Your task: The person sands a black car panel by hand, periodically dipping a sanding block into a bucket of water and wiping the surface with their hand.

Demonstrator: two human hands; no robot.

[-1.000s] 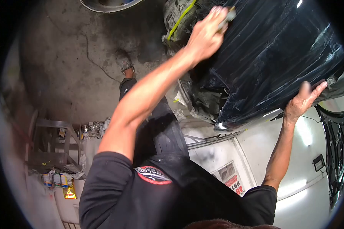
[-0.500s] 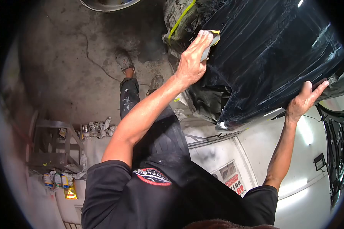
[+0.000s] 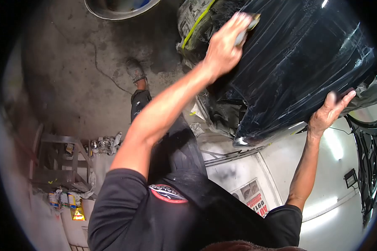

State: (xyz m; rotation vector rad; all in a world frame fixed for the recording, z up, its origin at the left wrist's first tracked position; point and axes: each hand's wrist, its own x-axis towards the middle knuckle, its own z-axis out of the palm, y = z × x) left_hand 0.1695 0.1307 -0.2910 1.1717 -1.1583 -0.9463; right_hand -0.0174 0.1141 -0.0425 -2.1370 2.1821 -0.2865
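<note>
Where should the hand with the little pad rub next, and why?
Probably slide the left hand and its pad across the dark panel toward the right hand: the pad sits at one edge, streaky surface stretches beyond it, and the right hand braces the opposite edge.

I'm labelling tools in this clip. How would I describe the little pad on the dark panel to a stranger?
Start at the big glossy dark panel filling the upper right. Near its upper left edge lies the left hand; the pad is the small grey block with a yellowish end under its fingertips, unlike the taped masking paper beside it.
</note>
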